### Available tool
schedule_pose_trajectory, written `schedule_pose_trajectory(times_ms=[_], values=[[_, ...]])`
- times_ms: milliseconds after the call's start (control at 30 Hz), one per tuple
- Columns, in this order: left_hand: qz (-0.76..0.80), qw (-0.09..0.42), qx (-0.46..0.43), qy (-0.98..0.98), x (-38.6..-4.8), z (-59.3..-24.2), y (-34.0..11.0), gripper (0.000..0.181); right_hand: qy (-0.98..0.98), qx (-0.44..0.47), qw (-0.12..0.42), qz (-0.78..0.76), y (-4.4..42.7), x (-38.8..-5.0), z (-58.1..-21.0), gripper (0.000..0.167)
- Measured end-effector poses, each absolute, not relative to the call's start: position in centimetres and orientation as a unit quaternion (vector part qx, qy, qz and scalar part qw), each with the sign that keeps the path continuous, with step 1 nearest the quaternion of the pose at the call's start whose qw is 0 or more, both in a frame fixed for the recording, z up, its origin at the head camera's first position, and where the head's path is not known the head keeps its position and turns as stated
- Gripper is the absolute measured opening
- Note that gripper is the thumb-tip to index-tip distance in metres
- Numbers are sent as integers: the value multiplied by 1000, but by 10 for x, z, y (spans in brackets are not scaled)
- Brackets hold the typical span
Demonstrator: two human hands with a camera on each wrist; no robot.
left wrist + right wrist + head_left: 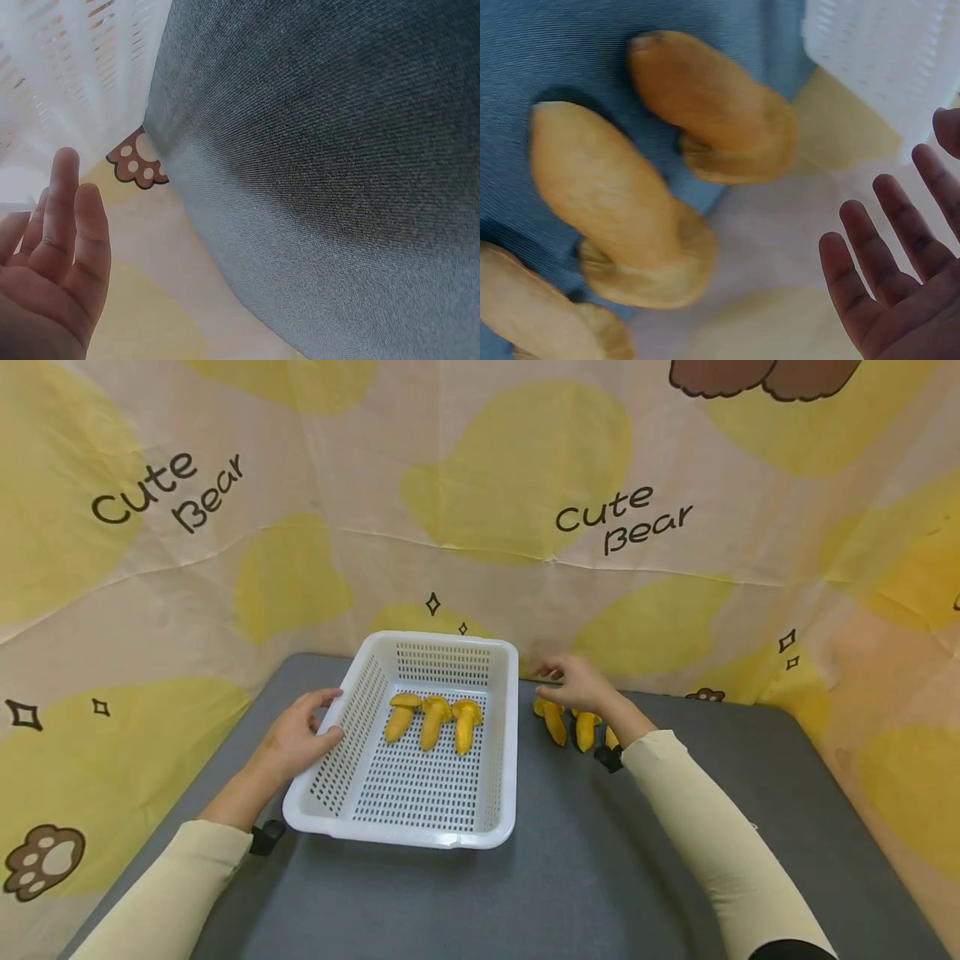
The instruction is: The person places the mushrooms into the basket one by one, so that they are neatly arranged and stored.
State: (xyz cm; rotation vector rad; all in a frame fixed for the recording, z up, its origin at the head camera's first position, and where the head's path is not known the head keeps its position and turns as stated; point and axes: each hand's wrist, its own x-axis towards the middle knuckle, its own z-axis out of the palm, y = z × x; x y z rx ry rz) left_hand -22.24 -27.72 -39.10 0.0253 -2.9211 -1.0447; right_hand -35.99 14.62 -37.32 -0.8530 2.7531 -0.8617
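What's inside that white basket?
Inside the white basket, three yellow mushrooms lie side by side, caps toward the far wall, on its slotted bottom. Their undersides, and the patches of bottom directly beneath them, are covered and can't be seen.

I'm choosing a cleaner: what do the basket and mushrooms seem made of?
Basket: probably moulded plastic, white with a slight sheen; its rounded rim and regular slots suggest it. Mushrooms: fairly smooth, matte yellow; slightly mottled stems fit real flesh or painted foam.
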Motion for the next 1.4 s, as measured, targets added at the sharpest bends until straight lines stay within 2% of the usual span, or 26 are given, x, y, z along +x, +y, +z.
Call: schedule_pose_trajectory(times_ms=[400, 800, 1400], values=[[-336, 26, 1, -942, -222, -390, -276, 63, 925, -275, 57, -255, 149, -368, -409, 34], [-335, 25, 8, -942, -222, -390, -276, 63, 933, -292, 75, -198, 140, -378, -421, 26], [-339, 32, -2, -940, -221, -390, -277, 62, 932, -295, 87, -192, 139, -382, -422, 22]])
